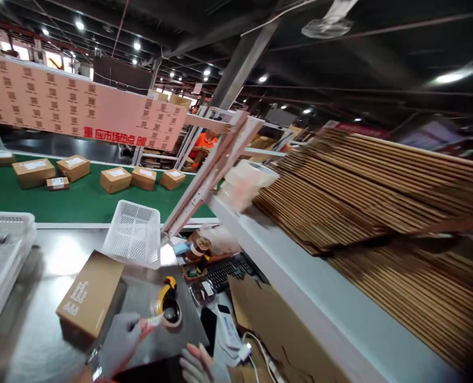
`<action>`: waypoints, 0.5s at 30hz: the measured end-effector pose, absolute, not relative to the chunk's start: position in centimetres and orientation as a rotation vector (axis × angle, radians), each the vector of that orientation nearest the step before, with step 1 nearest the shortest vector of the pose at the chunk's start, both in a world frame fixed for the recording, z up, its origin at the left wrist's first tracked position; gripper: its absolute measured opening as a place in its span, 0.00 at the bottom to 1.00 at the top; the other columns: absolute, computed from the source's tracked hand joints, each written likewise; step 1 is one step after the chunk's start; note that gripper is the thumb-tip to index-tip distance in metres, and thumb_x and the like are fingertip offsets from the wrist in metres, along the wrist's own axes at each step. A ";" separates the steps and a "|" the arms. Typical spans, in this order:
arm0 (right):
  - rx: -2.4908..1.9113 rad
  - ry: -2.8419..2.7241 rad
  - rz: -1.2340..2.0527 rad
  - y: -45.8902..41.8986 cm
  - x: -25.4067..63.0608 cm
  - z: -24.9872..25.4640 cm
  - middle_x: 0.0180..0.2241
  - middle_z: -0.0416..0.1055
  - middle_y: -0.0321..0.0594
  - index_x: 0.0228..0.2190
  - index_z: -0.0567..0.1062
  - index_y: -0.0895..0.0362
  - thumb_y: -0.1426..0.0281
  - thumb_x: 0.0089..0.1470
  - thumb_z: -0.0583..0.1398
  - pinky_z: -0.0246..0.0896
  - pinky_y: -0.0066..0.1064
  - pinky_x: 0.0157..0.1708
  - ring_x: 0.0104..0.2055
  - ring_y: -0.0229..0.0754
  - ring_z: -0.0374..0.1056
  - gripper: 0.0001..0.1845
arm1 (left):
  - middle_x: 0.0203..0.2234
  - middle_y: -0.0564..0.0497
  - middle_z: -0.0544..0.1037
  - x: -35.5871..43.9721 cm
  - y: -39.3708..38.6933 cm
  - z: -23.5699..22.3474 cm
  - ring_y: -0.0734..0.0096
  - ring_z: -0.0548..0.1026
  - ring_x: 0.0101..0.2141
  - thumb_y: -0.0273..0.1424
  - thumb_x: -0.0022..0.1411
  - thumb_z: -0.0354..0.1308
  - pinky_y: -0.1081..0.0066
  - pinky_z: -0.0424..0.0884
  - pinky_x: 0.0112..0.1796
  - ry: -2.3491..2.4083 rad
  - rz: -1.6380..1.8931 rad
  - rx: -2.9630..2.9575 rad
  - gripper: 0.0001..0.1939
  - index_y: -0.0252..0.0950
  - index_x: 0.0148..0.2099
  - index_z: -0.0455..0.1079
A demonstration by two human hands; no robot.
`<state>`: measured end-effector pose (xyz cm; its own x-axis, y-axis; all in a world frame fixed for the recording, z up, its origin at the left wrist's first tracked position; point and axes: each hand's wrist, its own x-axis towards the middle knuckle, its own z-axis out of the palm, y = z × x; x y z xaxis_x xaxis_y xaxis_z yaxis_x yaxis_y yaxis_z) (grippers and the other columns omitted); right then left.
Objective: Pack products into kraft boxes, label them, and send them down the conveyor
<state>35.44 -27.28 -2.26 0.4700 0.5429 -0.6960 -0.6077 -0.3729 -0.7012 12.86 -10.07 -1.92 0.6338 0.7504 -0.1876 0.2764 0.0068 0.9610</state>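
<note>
Step in hand, by my reading: sealing the box (89, 294) with tape; left hand (121, 340), gloved, pinches the loose tape end (153, 321) drawn from the dispenser (168, 304), which sits on the steel bench (40, 324) near its front edge; box lies just left of that hand, touching or nearly so; right hand (196, 363) rests by the front edge, fingers loose, holding nothing; next move would call for a clean pull across the box seam; basket (134, 234) stands behind
</note>
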 end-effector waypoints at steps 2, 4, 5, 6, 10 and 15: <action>-1.418 0.039 1.346 -25.5 31.8 -3.1 0.44 0.89 0.56 0.35 0.88 0.50 0.30 0.27 0.80 0.81 0.52 0.53 0.48 0.62 0.87 0.43 | 0.22 0.52 0.70 11.4 -9.5 -2.3 0.66 0.67 0.29 0.58 0.73 0.53 0.67 0.57 0.33 0.827 0.467 1.639 0.33 0.38 0.25 0.64; -1.307 -0.005 1.463 -22.3 29.1 -3.3 0.41 0.89 0.53 0.38 0.89 0.54 0.31 0.36 0.79 0.81 0.43 0.45 0.43 0.56 0.87 0.43 | 0.25 0.49 0.77 9.7 -8.7 -2.8 0.66 0.72 0.30 0.49 0.77 0.53 0.68 0.60 0.34 0.738 0.485 1.729 0.27 0.38 0.28 0.70; -1.288 -0.027 1.503 -20.6 28.2 -3.2 0.40 0.89 0.52 0.39 0.89 0.55 0.32 0.40 0.79 0.80 0.39 0.42 0.41 0.53 0.86 0.41 | 0.27 0.48 0.80 8.9 -8.3 -3.1 0.65 0.74 0.31 0.45 0.78 0.52 0.68 0.61 0.35 0.691 0.504 1.784 0.25 0.38 0.30 0.73; -1.291 -0.042 1.532 -19.0 27.5 -2.9 0.38 0.88 0.52 0.38 0.88 0.56 0.33 0.44 0.78 0.78 0.37 0.40 0.39 0.51 0.86 0.39 | 0.28 0.48 0.82 8.2 -7.8 -3.3 0.65 0.76 0.31 0.41 0.78 0.52 0.68 0.63 0.35 0.647 0.534 1.844 0.22 0.38 0.32 0.75; -1.380 -0.066 1.565 -14.9 26.8 -1.6 0.33 0.86 0.47 0.32 0.84 0.55 0.37 0.51 0.76 0.76 0.34 0.34 0.33 0.48 0.83 0.33 | 0.31 0.48 0.85 5.9 -6.1 -4.0 0.65 0.80 0.32 0.32 0.79 0.53 0.68 0.68 0.36 0.493 0.701 2.046 0.17 0.40 0.36 0.78; -1.532 -0.228 1.455 -12.3 26.5 -1.4 0.31 0.84 0.45 0.32 0.83 0.54 0.39 0.46 0.77 0.80 0.41 0.39 0.40 0.57 0.84 0.31 | 0.35 0.47 0.86 4.4 -4.2 -4.0 0.63 0.82 0.36 0.33 0.80 0.56 0.68 0.74 0.39 0.377 0.798 2.168 0.13 0.41 0.41 0.79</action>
